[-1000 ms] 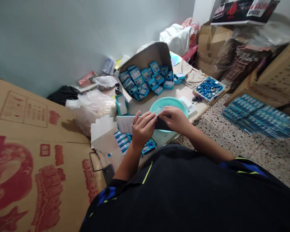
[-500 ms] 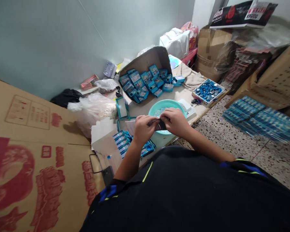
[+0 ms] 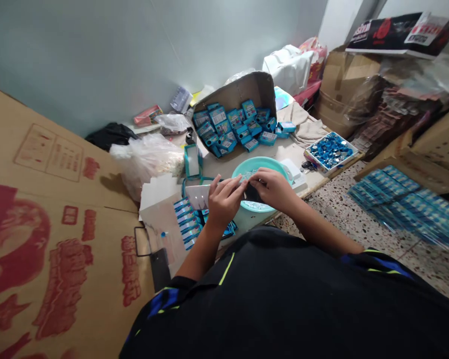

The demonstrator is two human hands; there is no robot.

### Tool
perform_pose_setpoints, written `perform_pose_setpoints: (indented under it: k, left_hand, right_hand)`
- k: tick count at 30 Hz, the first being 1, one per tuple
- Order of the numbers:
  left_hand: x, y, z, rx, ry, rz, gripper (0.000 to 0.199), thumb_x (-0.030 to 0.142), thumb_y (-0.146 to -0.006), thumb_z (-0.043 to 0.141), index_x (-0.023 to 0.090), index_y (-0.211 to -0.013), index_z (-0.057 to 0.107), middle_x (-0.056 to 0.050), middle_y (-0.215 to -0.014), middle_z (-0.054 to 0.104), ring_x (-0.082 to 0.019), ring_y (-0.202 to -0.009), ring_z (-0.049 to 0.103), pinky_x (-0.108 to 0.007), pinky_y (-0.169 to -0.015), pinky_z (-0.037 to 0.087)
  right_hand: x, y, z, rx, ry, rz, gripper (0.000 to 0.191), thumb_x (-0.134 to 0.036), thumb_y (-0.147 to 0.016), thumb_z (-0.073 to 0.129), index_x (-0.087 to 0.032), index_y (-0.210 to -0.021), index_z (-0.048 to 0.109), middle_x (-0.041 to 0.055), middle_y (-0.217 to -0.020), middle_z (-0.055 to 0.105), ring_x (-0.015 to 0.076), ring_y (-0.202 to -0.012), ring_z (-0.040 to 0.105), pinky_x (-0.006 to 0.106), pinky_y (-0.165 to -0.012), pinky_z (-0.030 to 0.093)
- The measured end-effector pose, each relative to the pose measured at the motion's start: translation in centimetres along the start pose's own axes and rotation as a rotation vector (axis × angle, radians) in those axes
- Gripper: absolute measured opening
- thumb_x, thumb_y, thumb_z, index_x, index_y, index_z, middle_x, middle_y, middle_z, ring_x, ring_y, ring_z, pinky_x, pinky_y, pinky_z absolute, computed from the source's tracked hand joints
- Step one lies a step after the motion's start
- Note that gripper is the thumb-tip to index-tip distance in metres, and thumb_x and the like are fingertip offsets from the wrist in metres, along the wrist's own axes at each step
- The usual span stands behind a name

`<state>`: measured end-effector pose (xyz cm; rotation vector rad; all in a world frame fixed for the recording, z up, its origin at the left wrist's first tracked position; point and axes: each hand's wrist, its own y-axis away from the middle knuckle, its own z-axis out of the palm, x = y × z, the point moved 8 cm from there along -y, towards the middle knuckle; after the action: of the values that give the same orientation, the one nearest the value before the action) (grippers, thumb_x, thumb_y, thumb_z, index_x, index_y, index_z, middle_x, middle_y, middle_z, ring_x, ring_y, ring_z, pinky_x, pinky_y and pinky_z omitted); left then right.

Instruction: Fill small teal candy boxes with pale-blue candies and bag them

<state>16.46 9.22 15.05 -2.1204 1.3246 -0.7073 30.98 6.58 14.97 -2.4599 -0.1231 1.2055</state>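
Two bare hands meet over a teal bowl [image 3: 262,161], a dark flat piece [image 3: 252,193] caught btwn them. Clock directions: 12 = top of frame. From the L hand's [image 3: 226,199] fingertips the piece lies at abt 3 o'clock; from the R hand's [image 3: 269,187] fingertips, abt 7, so close to both that neither is clearly nearer. Its long axis, as far as visible, runs roughly 10 to 4, slanting down toward the R palm. A pale strip [image 3: 197,196] juts from the L hand at 9 o'clock; whether strip & dark piece are one item can't be told, as L fingers cover the join.

R fingers are bent in a narrow pinch on the dark piece's upper edge. L fingers lie close together, extended toward 1 o'clock, apparently gripping the strip; L thumb hidden.

Around the hands: small pale bits [image 3: 249,173] in the bowl; a carton [image 3: 247,89] w/ blue boxes [image 3: 224,127] at 12; a shallow tray [image 3: 316,162] of blue & silvery pcs at 2; a row of blue packets [image 3: 187,223] at 8, nearest the L wrist.
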Motion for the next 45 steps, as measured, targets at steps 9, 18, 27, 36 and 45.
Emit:
perform_pose_setpoints:
  k: [9,18,27,36,45]
  left_hand:
    - [0.6,3.2,-0.8,0.028,-0.167,-0.023,0.023,0.025,-0.094,0.068,0.027,-0.117,0.074,-0.009,-0.133,0.071,-0.025,-0.132,0.062,-0.048,-0.125,0.029]
    - [2.0,6.6,-0.9,0.014,-0.020,-0.166,0.014,0.029,-0.090,0.075,0.024,-0.103,0.072,-0.003,-0.112,0.079,-0.020,-0.114,0.072,-0.049,-0.125,0.034]
    - [0.3,19.0,0.9,0.622,0.583,-1.396,0.032,0.042,-0.074,0.085,0.019,-0.084,0.065,-0.003,-0.083,0.072,-0.018,-0.083,0.071,-0.033,-0.084,0.056]
    - [1.3,24.9,0.7,1.139,0.610,-1.659,0.052,0.040,-0.056,0.093,0.017,-0.089,0.060,0.003,-0.081,0.066,-0.012,-0.077,0.066,-0.027,-0.082,0.051]
    - [2.5,23.4,0.2,1.168,0.512,-1.622,0.049,0.040,-0.062,0.091,0.019,-0.095,0.061,0.000,-0.086,0.070,-0.015,-0.083,0.069,-0.030,-0.085,0.053]
  right_hand:
    - [0.7,-1.2,2.3,-0.125,-0.200,-0.039,0.019,-0.016,-0.092,0.057,-0.019,-0.082,0.073,0.0040,-0.084,0.067,0.0179,-0.079,0.061,0.032,-0.074,0.045]
    - [3.2,-3.4,5.1,-0.128,-0.292,0.034,0.017,-0.026,-0.088,0.057,-0.020,-0.083,0.073,0.0042,-0.080,0.068,0.0176,-0.073,0.061,0.031,-0.068,0.045]
    - [21.9,1.3,7.0,-0.379,0.274,0.505,0.037,-0.024,-0.086,0.050,-0.009,-0.110,0.073,0.0216,-0.113,0.073,0.0308,-0.106,0.066,0.043,-0.095,0.048]
    - [9.8,5.2,13.0,-0.552,0.028,-0.097,0.042,-0.029,-0.098,0.044,-0.015,-0.134,0.061,0.0201,-0.134,0.063,0.0330,-0.127,0.056,0.054,-0.110,0.040]
    - [2.6,6.0,18.6,-0.868,-0.715,0.244,0.039,-0.049,-0.085,0.066,-0.021,-0.112,0.068,0.0062,-0.093,0.073,0.0215,-0.087,0.070,0.039,-0.085,0.057]
